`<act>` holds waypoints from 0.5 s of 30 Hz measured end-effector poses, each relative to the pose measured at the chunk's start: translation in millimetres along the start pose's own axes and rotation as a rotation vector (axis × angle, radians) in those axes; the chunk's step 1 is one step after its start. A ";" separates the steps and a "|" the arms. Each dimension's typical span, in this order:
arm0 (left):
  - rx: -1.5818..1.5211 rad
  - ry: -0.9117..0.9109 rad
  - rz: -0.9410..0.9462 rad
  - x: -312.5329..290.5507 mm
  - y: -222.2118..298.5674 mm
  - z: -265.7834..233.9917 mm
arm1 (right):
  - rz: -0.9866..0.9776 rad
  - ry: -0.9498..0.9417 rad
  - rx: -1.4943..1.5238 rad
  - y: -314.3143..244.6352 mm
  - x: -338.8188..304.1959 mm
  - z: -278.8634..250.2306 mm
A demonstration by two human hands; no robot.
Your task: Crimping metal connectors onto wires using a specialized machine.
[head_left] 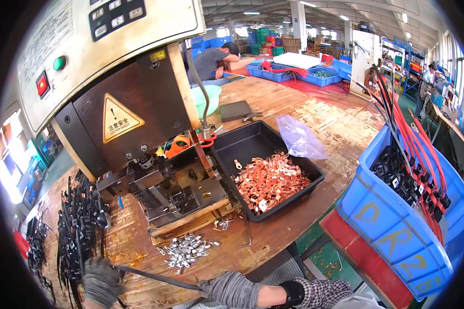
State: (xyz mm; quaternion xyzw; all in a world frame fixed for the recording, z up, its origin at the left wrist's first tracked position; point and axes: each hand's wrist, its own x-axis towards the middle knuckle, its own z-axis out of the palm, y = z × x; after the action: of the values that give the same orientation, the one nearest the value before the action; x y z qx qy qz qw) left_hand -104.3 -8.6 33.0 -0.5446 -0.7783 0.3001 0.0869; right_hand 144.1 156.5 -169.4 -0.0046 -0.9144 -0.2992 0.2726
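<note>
My left hand [101,281], in a dark grey glove, is closed around one end of a thin black cable [157,278] at the lower left. My right hand [233,289], in a grey knit glove, grips the same cable further right, low at the table's front edge. The cable stretches straight between both hands. Just above it lies a small heap of silver metal sleeves [187,249]. The crimping press [139,129] with its die block [175,198] stands behind that heap.
A black tray [294,149] of copper lugs [270,180] sits right of the press. A bundle of black cables [80,221] hangs at the left. A blue bin [397,226] holds red and black cables. A clear bag [299,138] lies behind; a person leans on a table far back.
</note>
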 end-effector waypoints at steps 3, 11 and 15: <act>-0.587 0.235 0.301 11.3 74.8 -41.6 | 0.159 -0.213 0.502 10.8 21.9 -28.0; -0.795 0.139 0.671 68.4 127.4 -4.0 | 0.329 -0.268 1.040 64.2 24.0 -52.2; -0.751 0.449 0.699 67.7 122.5 -7.7 | 0.263 -0.415 0.897 71.0 12.7 -53.9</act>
State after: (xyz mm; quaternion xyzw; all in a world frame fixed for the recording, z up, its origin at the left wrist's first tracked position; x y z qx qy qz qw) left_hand -29.9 82.9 -42.6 -0.8144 -0.5671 -0.1103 -0.0541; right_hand 172.2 183.2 -88.0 -0.0616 -0.9794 0.1665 0.0961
